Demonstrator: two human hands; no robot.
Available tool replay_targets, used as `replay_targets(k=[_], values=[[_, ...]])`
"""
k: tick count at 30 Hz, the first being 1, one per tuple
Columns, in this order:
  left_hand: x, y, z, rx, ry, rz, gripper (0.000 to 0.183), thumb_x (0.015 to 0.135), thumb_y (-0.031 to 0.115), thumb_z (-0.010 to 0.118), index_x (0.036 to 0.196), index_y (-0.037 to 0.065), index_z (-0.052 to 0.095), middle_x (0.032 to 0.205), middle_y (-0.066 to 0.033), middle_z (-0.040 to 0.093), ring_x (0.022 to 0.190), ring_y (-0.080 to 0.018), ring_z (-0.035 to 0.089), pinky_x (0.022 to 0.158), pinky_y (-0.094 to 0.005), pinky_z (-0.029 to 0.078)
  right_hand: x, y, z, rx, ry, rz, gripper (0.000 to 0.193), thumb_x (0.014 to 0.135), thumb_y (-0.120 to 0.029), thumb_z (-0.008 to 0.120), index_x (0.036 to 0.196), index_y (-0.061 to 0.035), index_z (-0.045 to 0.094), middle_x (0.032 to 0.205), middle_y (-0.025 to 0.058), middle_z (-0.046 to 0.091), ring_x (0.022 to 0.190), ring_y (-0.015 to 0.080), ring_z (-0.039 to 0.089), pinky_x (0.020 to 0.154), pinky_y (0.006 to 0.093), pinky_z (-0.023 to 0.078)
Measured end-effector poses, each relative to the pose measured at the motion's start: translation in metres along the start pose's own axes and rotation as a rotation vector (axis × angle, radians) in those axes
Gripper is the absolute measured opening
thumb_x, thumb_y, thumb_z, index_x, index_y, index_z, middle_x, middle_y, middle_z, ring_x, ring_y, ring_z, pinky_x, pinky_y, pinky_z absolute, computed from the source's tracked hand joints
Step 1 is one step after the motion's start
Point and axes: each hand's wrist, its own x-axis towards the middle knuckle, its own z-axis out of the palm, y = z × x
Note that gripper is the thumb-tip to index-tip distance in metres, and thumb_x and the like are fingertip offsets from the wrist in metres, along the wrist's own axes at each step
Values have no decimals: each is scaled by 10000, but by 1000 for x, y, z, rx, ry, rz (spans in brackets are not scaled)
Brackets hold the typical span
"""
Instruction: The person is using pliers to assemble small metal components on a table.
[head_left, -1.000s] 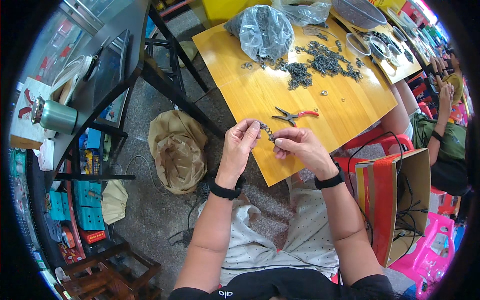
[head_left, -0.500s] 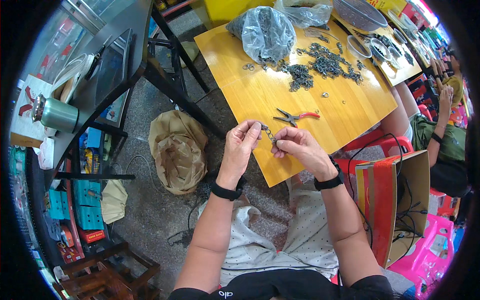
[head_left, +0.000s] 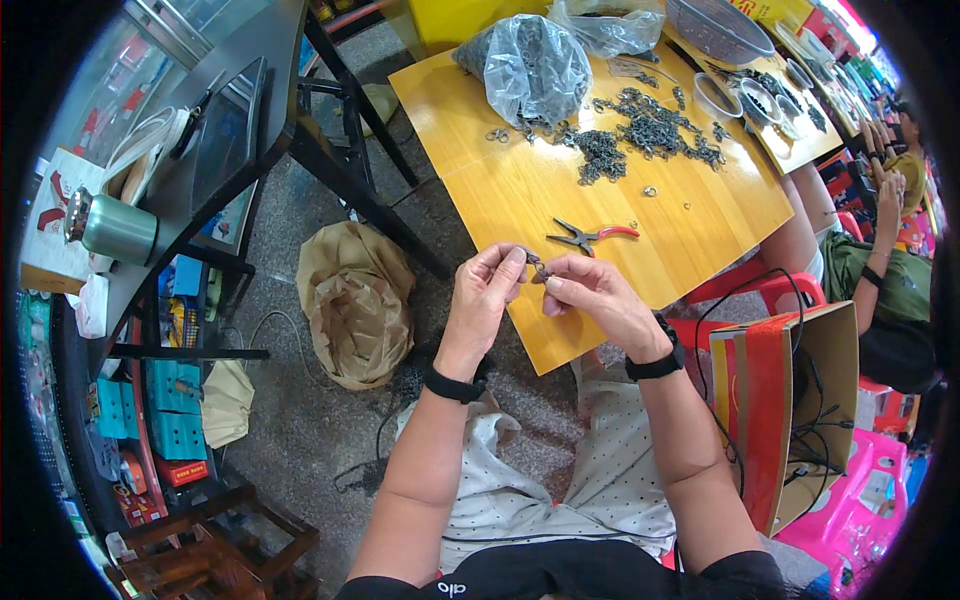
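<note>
Between my two hands is a short dark metal chain [head_left: 538, 268], held over the near corner of the yellow wooden table [head_left: 690, 245]. My left hand [head_left: 487, 290] pinches its left end between thumb and fingers. At the other end, my right hand [head_left: 590, 292] pinches the links, and its fingertips hide part of them. Just beyond my hands lie pliers [head_left: 592, 235] with red handles, jaws to the left. Farther back rest a heap of dark chains [head_left: 602, 158] and a larger spread of dark links [head_left: 655, 125].
A clear plastic bag [head_left: 535, 75] of dark metal parts stands at the table's back. Small round tubs [head_left: 717, 95] sit at the right. On the floor left is a brown paper bag [head_left: 355, 310]; a cardboard box [head_left: 790, 420] with cables stands right. Another person [head_left: 890, 270] sits at far right.
My hands have come closer together, and the chain between them, stretched out before, now shows a shorter, bunched length. The pliers and the chain heaps have stayed put.
</note>
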Motion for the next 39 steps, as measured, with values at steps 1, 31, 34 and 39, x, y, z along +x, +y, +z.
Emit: replay_targets(k=[1,31,34,39], values=[[0,0,1,3,4,11,181,997,194,604,976,32,680,768,44,567,621,-12,397,549,-183,308,1,1,-1,-16,-12,-7,225,984,-195,610,1082,5,646,878,16,659,821,84,601,782,249,496],[-3,0,12,438,-10,180,192,1006,169,592,1012,-5,672,803,10,639,712,-52,560,657,-208,462,4,6,2,-73,140,-132,205,976,-204,630,988,-3,669,889,39,690,860,107,634,811,259,496],[-3,-1,10,407,-12,150,221,1018,196,574,1018,0,675,813,-10,658,716,-61,578,660,-218,477,4,7,2,-78,182,-153,174,969,-167,621,964,2,663,880,41,687,836,100,630,785,249,497],[-3,13,-1,377,-85,-96,305,1037,286,534,1042,20,684,787,-11,635,718,-60,562,637,-217,452,2,3,1,-46,244,-163,132,960,-124,588,946,-5,643,858,48,678,780,101,621,744,252,500]])
